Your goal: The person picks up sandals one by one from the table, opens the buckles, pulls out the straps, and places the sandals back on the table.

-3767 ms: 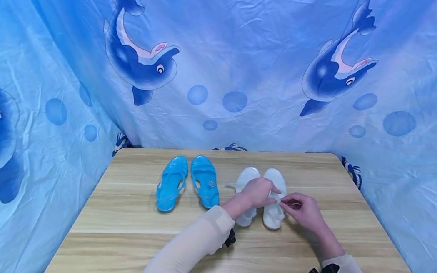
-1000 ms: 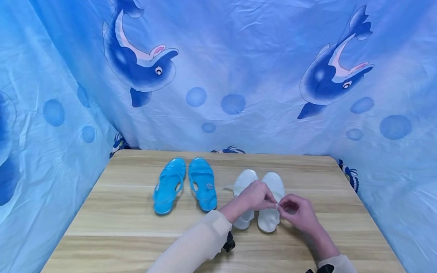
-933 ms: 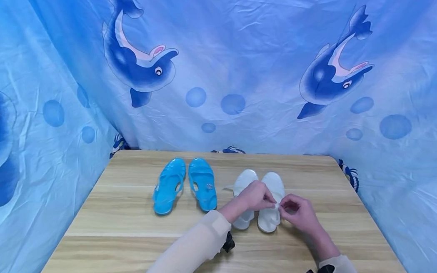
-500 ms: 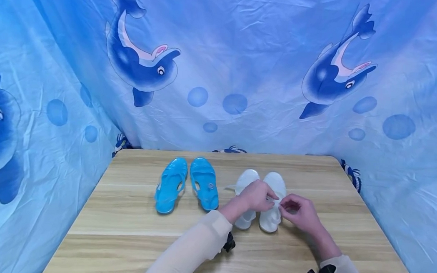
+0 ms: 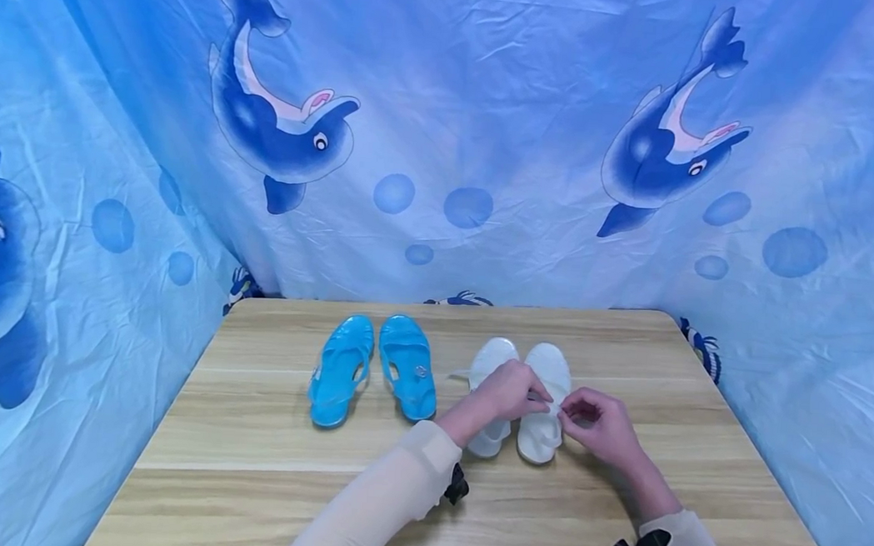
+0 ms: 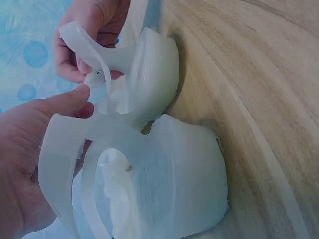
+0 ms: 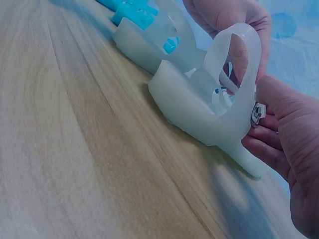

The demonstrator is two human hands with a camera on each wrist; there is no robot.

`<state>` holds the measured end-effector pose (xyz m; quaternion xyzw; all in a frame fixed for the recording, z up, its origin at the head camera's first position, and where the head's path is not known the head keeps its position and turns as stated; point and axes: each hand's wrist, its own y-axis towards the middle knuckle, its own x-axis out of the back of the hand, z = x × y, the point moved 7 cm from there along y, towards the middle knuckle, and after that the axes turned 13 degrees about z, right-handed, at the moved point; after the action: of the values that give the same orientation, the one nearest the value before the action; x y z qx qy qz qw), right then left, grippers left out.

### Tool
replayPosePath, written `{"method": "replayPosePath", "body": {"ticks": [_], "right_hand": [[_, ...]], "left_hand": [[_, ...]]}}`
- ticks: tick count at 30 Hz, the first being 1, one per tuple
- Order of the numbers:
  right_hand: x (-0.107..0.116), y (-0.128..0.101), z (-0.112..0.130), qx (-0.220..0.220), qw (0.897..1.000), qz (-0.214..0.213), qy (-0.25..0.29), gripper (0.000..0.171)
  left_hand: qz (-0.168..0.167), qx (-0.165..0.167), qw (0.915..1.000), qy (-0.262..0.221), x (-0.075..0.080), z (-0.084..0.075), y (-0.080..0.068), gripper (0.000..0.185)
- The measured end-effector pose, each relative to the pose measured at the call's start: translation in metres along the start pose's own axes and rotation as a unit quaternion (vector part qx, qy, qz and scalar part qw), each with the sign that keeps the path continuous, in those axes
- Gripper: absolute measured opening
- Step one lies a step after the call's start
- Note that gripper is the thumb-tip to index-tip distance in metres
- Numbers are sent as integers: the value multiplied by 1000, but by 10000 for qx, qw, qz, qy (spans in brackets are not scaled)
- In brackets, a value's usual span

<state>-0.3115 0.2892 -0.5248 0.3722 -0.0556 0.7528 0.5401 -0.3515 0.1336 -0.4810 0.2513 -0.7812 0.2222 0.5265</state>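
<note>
Two white jelly sandals stand side by side; I work on the right white sandal (image 5: 547,361). My left hand (image 5: 508,393) reaches across the left white sandal (image 5: 494,353), and its thumb and finger pinch the right sandal's strap. In the left wrist view the thumb tip meets a small white strap end (image 6: 95,77). My right hand (image 5: 604,425) holds the strap's outer side, thumb and fingers bent around a silver buckle (image 7: 257,114). The heel strap (image 7: 251,55) arches up over the sole in the right wrist view. Part of the left sandal is hidden under my left hand.
To the left on the wooden table (image 5: 261,454) lie a blue left sandal (image 5: 338,375) and a blue right sandal (image 5: 406,359) with a buckle. A blue dolphin-print curtain (image 5: 446,123) surrounds the table's back and sides.
Since the oldest frame, my left thumb and index finger have come closer together, and the right hand's fingertips have shifted slightly at the strap. Over the last second the left fingers parted a little.
</note>
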Motion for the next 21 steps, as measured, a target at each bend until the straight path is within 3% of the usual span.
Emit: {"method": "replayPosePath", "body": {"ticks": [13,21], "right_hand": [[-2,1,-1,-10,9999,133,-32,27],[0,-1,2,121,9996,-44,-260,35]], "left_hand": [[68,306,9992,265,-5,0,0,18],[28,156,9985,-529,-8,7,2,18]]}}
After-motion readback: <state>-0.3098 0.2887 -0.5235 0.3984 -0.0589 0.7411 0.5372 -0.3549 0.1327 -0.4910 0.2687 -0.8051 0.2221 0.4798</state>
